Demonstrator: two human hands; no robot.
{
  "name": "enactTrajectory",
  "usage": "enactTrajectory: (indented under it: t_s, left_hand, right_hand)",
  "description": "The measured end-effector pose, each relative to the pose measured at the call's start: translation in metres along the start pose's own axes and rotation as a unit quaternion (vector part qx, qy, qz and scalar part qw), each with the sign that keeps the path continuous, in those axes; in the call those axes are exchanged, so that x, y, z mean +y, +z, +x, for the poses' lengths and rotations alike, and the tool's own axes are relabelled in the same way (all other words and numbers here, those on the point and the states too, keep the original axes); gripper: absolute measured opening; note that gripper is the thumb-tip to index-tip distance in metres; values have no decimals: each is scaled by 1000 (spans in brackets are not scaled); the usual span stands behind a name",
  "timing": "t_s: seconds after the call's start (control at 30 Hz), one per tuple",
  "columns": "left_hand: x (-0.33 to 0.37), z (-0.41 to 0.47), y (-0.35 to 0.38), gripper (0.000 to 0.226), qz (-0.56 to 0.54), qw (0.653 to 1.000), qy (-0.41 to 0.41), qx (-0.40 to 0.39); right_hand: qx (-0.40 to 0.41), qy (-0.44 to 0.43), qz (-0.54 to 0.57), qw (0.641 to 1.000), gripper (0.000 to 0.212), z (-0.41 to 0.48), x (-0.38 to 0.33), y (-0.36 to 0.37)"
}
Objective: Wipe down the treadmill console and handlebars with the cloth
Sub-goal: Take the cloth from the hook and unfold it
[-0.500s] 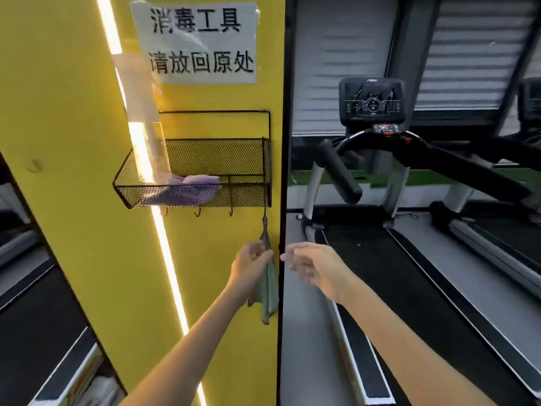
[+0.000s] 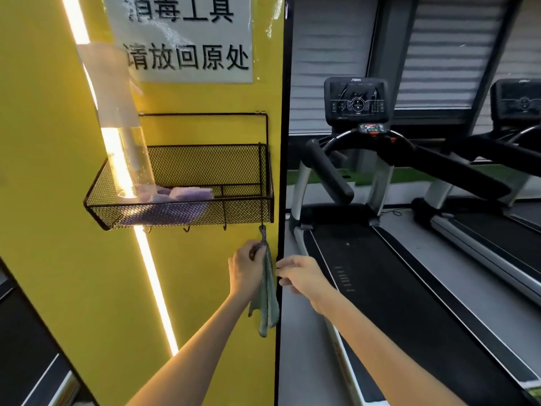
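We note left hand (image 2: 247,266) gripping green cloth (image 2: 268,300), hung vertical from basket hook (image 2: 262,227) directly above; right hand (image 2: 301,275) relaxed, just right. Treadmill console (image 2: 356,99) far right.

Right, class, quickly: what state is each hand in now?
Left hand: closed, gripping the hanging green cloth.
Right hand: open, holding nothing, beside the cloth.
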State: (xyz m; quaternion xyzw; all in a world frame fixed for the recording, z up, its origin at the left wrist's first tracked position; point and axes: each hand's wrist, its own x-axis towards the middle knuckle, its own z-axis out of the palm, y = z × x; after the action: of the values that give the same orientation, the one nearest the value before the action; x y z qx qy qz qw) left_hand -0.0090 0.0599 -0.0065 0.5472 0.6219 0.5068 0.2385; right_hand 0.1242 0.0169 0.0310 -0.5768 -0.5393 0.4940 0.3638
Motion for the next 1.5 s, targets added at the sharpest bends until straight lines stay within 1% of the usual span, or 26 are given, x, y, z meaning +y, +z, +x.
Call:
enactTrajectory:
  t_s: [0.1,0.2,0.23,0.27,0.33,0.37,0.43,0.53,0.57,0.63,0.7,0.73,0.77,0.8,0.83,0.87,0.9,1.0,1.07,1.1,1.13,1.2,1.27,1.3,1.43,1.5]
  left_hand:
    - [17,-3,-11,18,-25,999,38,26]
    - [37,-14,-16,9,-56,995,84,0]
    - [43,-19,-15,9,-61,993,102,-13]
    - [47,-24,-13,9,-63,991,118,-25]
    - [56,-32,-6,10,-63,987,141,-40]
    - [60,-35,-3,11,-62,985,153,-43]
    - [69,-40,-1,10,-66,978,189,-66]
    - [83,-51,5,10,-89,954,241,-156]
    - [89,-55,10,17,-103,945,242,-194]
    - [99,-62,28,40,-121,927,209,-286]
    - [106,-66,56,57,-83,912,190,-355]
    - [112,-68,71,61,-55,905,191,-376]
    - [118,-69,87,60,-34,898,194,-393]
    - [125,-71,104,52,-27,892,198,-406]
    - [132,-74,121,36,-31,886,203,-415]
    - [140,-75,139,20,-36,882,207,-421]
    - [148,-76,157,13,-36,880,211,-424]
    - [173,-72,211,28,-35,883,206,-419]
    - [193,-66,245,21,-23,884,214,-414]
    - [203,-64,262,12,-7,888,227,-400]
    - [213,-61,277,9,11,894,244,-376]
    - [235,-53,306,24,37,904,275,-325]
    - [257,-43,331,41,46,914,283,-287]
    - [268,-38,344,43,54,916,285,-278]
    - [305,-22,389,32,71,918,258,-291]
    - [319,-11,409,32,54,926,229,-296]
  right_hand:
    - [-4,-23,-47,999,32,5,-3,-4]
    - [-45,-65,-80,994,48,4,-7,-7]
    - [-63,-82,-86,991,47,3,-8,-7]
    - [-76,-97,-85,989,40,3,-7,-8]
    - [-62,-118,-95,986,14,-3,-3,-14]
    - [-43,-124,-105,986,5,-6,-1,-20]
    - [-25,-128,-120,984,14,-16,3,-38]
    - [-31,-130,-135,982,25,-37,10,-75]
    - [-27,-136,-135,981,26,-44,11,-90]
    - [-15,-167,-129,977,20,-54,12,-122]
    - [-1,-187,-118,975,16,-61,11,-155]
    - [11,-192,-115,975,21,-64,11,-172]
    - [24,-192,-114,974,27,-66,11,-190]
    - [37,-193,-111,974,32,-68,10,-207]
    - [47,-197,-109,973,33,-69,9,-223]
    - [53,-203,-107,972,33,-68,11,-240]
    - [55,-208,-106,971,31,-66,13,-257]
    - [60,-227,-106,966,31,-55,23,-315]
    - [73,-235,-106,963,32,-47,29,-353]
    - [89,-242,-114,959,33,-44,30,-372]
    - [112,-248,-126,954,35,-42,32,-389]
    - [147,-252,-146,945,37,-38,36,-423]
    - [168,-242,-165,941,34,-34,40,-456]
    - [178,-234,-173,940,33,-30,43,-472]
    - [171,-189,-224,941,32,-9,55,-530]
    - [158,-170,-230,945,19,7,60,-554]
